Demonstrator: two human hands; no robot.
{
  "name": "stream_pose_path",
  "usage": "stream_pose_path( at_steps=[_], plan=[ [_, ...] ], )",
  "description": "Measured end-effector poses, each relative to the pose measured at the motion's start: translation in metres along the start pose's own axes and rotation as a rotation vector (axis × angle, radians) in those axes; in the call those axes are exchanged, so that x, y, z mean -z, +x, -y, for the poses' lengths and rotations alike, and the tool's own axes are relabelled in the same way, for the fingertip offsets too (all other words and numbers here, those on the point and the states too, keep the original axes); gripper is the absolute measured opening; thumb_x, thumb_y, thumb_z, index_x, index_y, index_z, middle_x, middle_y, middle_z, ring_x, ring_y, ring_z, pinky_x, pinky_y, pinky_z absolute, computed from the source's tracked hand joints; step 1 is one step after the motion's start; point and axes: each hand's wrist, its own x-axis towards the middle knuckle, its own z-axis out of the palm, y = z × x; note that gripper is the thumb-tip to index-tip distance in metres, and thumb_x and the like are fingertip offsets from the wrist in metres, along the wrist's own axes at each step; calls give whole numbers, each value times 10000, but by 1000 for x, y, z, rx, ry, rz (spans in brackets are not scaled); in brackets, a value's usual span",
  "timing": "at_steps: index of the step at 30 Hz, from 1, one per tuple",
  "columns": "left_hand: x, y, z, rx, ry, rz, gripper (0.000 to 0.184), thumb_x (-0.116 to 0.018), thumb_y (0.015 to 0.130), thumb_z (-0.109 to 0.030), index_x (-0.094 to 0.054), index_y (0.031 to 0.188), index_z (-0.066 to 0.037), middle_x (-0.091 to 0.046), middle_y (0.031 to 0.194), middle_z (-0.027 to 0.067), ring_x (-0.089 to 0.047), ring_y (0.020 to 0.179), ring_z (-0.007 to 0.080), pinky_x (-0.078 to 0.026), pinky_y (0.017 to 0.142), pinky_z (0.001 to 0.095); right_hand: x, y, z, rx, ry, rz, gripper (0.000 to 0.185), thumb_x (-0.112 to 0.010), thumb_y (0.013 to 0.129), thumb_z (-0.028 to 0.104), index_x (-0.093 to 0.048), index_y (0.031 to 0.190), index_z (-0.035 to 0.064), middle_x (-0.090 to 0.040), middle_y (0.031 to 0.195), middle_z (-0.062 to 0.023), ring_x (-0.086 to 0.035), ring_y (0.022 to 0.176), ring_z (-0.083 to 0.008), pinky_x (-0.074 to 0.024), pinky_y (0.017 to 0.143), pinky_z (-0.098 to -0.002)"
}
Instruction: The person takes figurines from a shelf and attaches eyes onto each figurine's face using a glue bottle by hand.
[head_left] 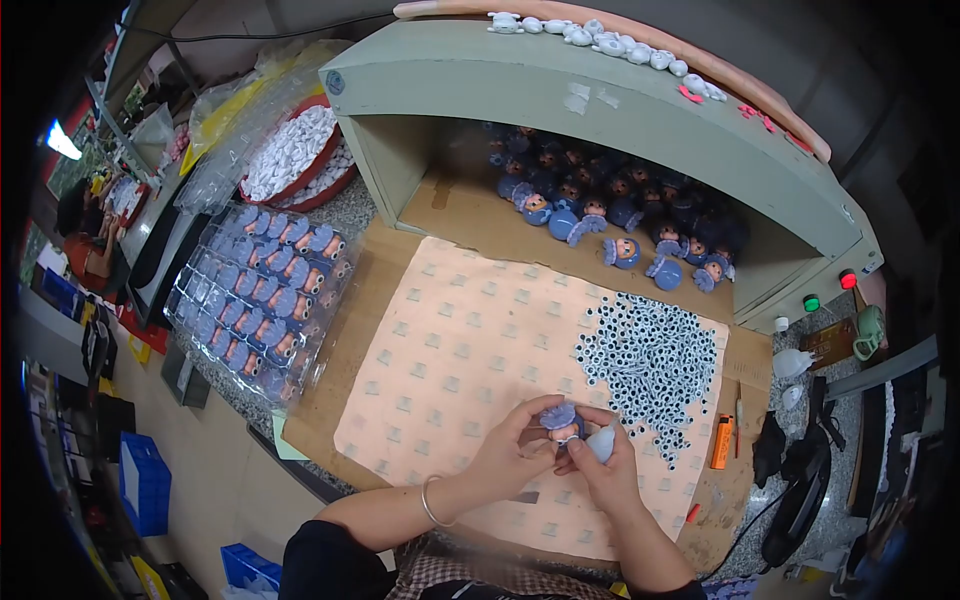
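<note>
Near the front of the work surface, my left hand [515, 449] is closed round a small doll figure [560, 417] with a ruffled blue-purple hat. My right hand [607, 470] meets it from the other side, its fingers close to the doll. A pale, rounded squeeze bottle [602, 443] sits in the right hand's grip; its tip cannot be made out. Just beyond that hand lies a wide scatter of small black-and-white eye pieces [650, 365]. Both hands are above a peach patterned cloth [450, 340].
A green-grey hooded box [600, 100] stands behind, with several blue dolls [621, 252] under it. To the left are a clear tray of dolls [262, 290] and red basins [325, 150] of white pieces. An orange lighter [721, 442] lies right, near a black cable.
</note>
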Motion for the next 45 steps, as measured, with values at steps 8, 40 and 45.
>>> stream_pose_path(
  at_steps=[8,40,45],
  plan=[
    [4,0,2,28,58,44,467,-468,791,36,-335,1235,-25,-443,1145,128,-473,1087,215,-418,904,318,1,3,-2,-18,52,25,296,-501,824,4,-381,1094,2,-555,839,-110,-572,627,-150,-518,566,-284],
    [96,-6,-66,-388,1192,-541,538,-597,715,-75,-390,1209,-28,-361,1204,196,-371,1102,368,-321,917,422,6,7,-16,80,-112,-49,318,-474,832,7,-371,1132,-8,-477,1042,-107,-557,793,-145,-508,639,-263],
    [84,35,-70,-465,1240,-292,495,-593,716,-113,-415,1171,-36,-388,1187,181,-371,1110,349,-308,929,433,-1,3,-13,158,-125,11,341,-451,856,43,-350,1178,-6,-460,1102,-122,-505,965,-176,-497,719,-275]
  ],
)
